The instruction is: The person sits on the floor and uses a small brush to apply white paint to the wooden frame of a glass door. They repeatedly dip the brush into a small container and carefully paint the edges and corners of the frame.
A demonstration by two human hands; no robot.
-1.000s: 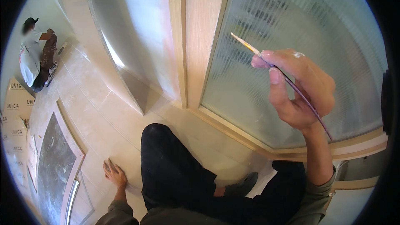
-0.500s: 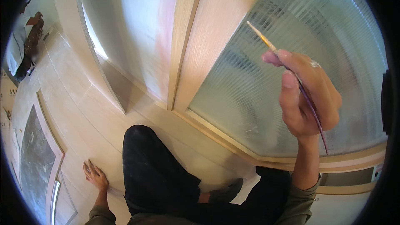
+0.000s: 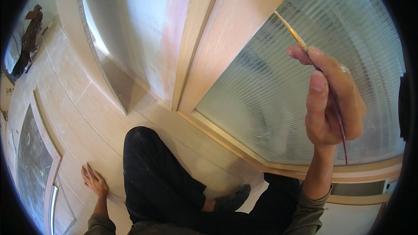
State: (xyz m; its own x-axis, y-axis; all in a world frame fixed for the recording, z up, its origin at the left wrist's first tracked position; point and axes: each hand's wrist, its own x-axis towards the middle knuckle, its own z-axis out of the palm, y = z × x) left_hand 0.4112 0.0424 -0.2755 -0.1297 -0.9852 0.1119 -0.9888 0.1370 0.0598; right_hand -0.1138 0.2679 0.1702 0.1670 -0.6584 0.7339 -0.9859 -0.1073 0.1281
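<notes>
Far left: one dark figurine-like shape (image 3: 29,39) stands at the upper left rim, too small and bent by the lens to tell what it is.
Floor: pale boards (image 3: 74,104) run under the person; one framed dark glass panel (image 3: 30,165) lies flat at the left edge.
Left hand: the left hand (image 3: 93,180) is spread wide open, fingers splayed, palm pressed flat on the floor boards just beside the left knee; it holds nothing.
Legs: two legs in black trousers (image 3: 156,178), folded; one grey shoe (image 3: 233,198) shows between them.
Wall: one pale plastered wall face (image 3: 139,30) with a pinkish patch rises beyond the knee.
Door frame: one light wooden upright (image 3: 200,39) and one wider wooden door stile (image 3: 235,48) stand side by side, meeting a wooden bottom rail (image 3: 226,141).
Glass: one large ribbed frosted pane (image 3: 278,95) fills the door to the right of the stile.
Right hand: the right hand (image 3: 331,100) is raised in front of the ribbed pane, fingers curled closed, thumb and forefinger pinching the brush near its ferrule.
Brush: one thin brush (image 3: 305,45) with a dark purple handle, tilted, its pale tip pointing up-left against the glass; the handle end sticks out below the hand. Whether the tip touches the pane cannot be told.
Sleeves: two olive-green cuffs (image 3: 311,211) at the lower edge.
</notes>
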